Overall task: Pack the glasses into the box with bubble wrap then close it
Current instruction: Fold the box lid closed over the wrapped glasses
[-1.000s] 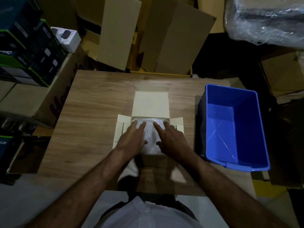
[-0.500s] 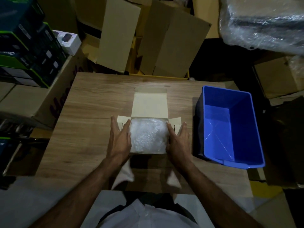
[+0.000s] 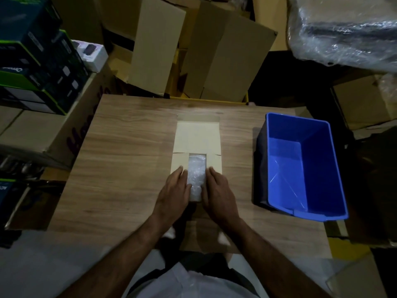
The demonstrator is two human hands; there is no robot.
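We see one cream box (image 3: 197, 138) near the middle of the wooden bench (image 3: 129, 151), with its far lid flap lying open and flat toward the far edge. Half a second ago both side flaps stood spread outward and the whole white fill showed; now both side flaps are folded inward over the opening, and only a narrow strip of bubble wrap (image 3: 196, 175) shows between them. The glasses themselves are not visible; we cannot tell their position under the wrap.

The left hand (image 3: 174, 188) has moved from the outer left wall onto the left side flap and presses it down with flat, straight fingers held close together. The right hand (image 3: 219, 190) has moved likewise onto the right side flap, fingers straight and flat, clamped on nothing. Both thumbs lie at the edges of the exposed strip.

One blue plastic bin (image 3: 300, 164) stands on the bench to the right of the box, well apart from it, and shows nothing inside. Nothing lies between the hands and the box.

Behind the bench, several brown cardboard boxes (image 3: 225, 61) lean upright. At the left, a stack of dark green-edged cartons (image 3: 36, 67) sits on further cardboard, with one small white carton (image 3: 90, 52) beside it. At the upper right lies one bundle wrapped in clear plastic film (image 3: 343, 29).

Count: one box, two hands, one bin.
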